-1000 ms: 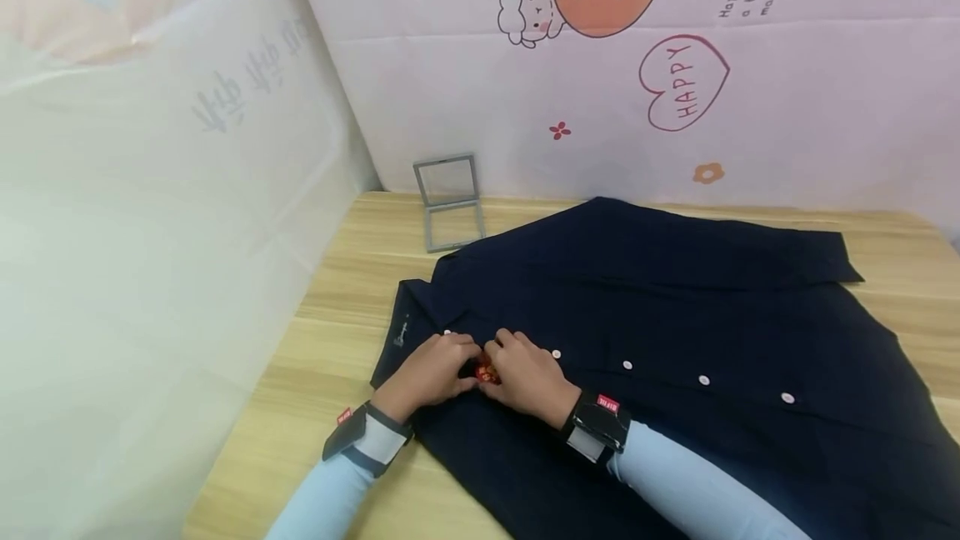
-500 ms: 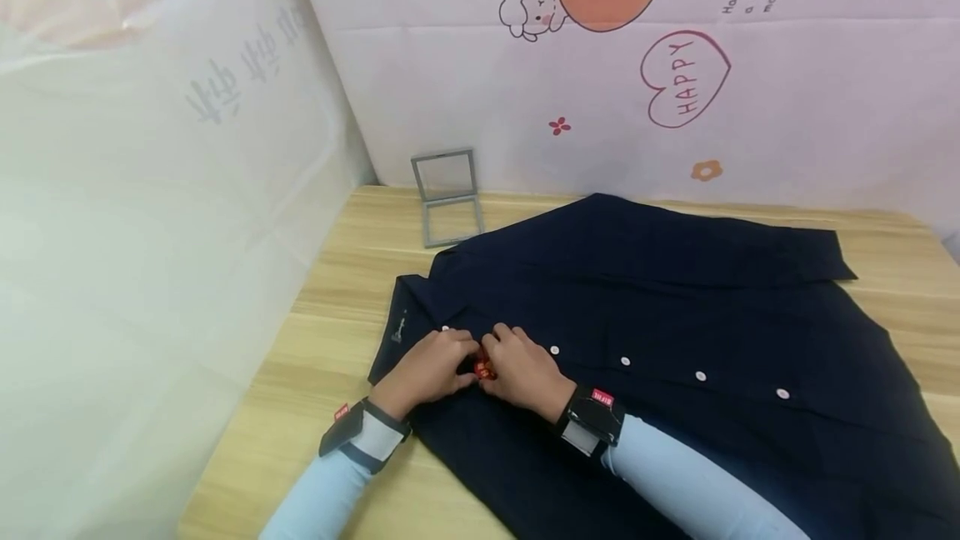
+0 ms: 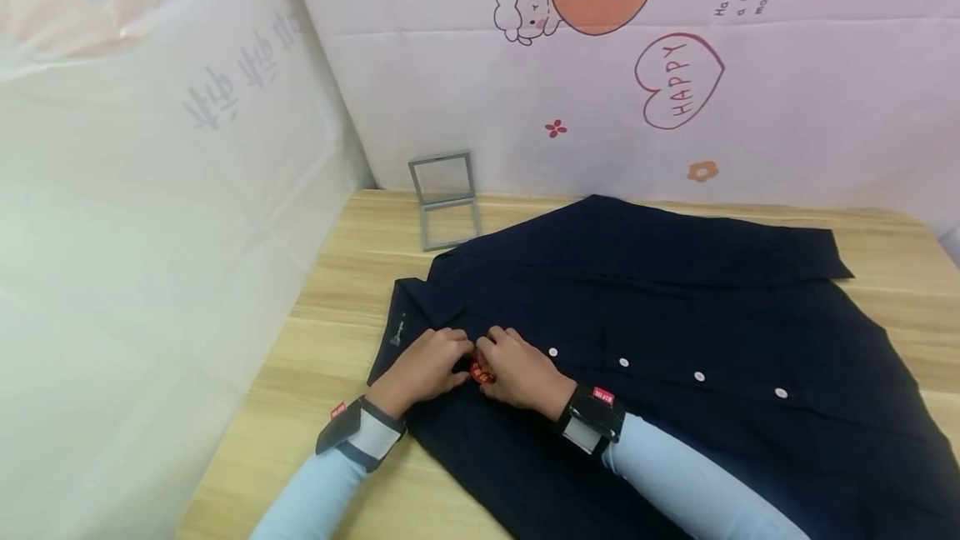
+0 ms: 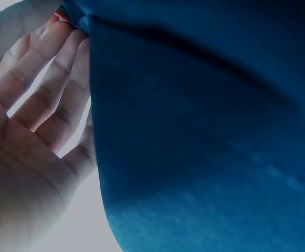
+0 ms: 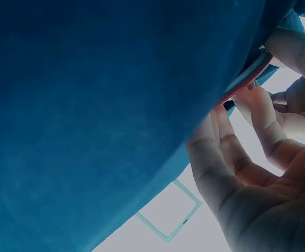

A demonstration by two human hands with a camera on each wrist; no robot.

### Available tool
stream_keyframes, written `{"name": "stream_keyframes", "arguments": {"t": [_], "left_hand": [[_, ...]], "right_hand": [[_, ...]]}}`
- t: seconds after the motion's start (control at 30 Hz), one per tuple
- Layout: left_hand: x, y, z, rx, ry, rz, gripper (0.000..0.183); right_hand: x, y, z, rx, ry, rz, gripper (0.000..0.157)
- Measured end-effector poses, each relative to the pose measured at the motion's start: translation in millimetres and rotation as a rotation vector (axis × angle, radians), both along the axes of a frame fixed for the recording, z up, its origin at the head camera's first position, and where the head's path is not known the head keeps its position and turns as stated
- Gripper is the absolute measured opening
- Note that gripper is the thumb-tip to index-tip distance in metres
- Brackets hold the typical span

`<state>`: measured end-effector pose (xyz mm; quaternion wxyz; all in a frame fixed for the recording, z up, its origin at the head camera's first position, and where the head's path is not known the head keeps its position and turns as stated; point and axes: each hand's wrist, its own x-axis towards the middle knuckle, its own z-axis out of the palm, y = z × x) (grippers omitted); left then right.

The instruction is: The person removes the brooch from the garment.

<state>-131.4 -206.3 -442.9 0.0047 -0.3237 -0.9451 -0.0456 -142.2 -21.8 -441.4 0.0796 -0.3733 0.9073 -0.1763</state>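
Note:
A navy button-up shirt [image 3: 660,307] lies spread on the table, its collar to the left. On its front, just below the collar, a small red round badge [image 3: 482,372] with gold markings shows between the hands. My right hand [image 3: 522,371] pinches the badge with thumb and fingers; the badge's thin red edge [image 5: 245,79] shows in the right wrist view. Close beside it, my left hand [image 3: 425,367] pinches the shirt cloth, its fingertips near the badge. Dark cloth fills much of both wrist views and hides the back of the badge.
A hinged grey square frame [image 3: 449,201] with clear panes stands open at the back left of the wooden table [image 3: 322,307]. White printed sheets [image 3: 465,82] hang behind and along the left. Several white buttons [image 3: 624,362] run down the shirt's front.
Both hands stay at the badge with small finger movements. The left hand now covers the collar button that showed before, and the badge has turned a little.

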Motion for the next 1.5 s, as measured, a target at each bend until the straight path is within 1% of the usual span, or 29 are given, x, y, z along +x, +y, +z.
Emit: {"name": "stream_keyframes", "arguments": {"t": [0.17, 0.5, 0.63, 0.77, 0.9, 1.0, 1.07, 1.13, 1.3, 1.5], "left_hand": [[0.1, 0, -0.4, 0.005, 0.006, 0.001, 0.019], [0.9, 0, 1.4, 0.022, -0.045, 0.001, 0.021], [1.3, 0, 0.6, 0.027, -0.051, -0.005, 0.024], [1.5, 0, -0.9, 0.036, -0.052, -0.009, 0.023], [0.6, -1, -1.8, 0.052, -0.065, -0.018, 0.019], [0.0, -1, -1.4, 0.056, -0.084, -0.017, 0.019], [-0.3, -1, -0.8, 0.054, -0.094, -0.009, 0.019], [-0.2, -1, -0.2, 0.058, -0.107, 0.000, 0.020], [0.7, -1, -2.6, 0.079, -0.134, 0.008, 0.019], [1.3, 0, -2.5, 0.098, -0.130, 0.007, 0.013]], "right_hand": [[-1.3, 0, 0.0, 0.002, 0.007, 0.036, 0.030], [-2.2, 1, -0.4, -0.016, 0.017, 0.069, 0.028], [-2.1, 1, -0.1, -0.021, 0.030, 0.080, 0.028], [-2.5, 2, -0.1, -0.022, 0.043, 0.095, 0.028], [-2.8, 3, -0.4, -0.026, 0.032, 0.090, 0.028], [-1.6, 2, -0.6, -0.012, 0.021, 0.065, 0.028], [-0.1, 1, -1.3, 0.004, 0.040, 0.046, 0.027], [1.8, -1, -2.9, 0.021, 0.078, 0.034, 0.027], [7.1, -4, -6.7, 0.038, 0.180, 0.002, 0.034], [10.7, -10, -5.4, 0.074, 0.261, -0.035, 0.032]]}}
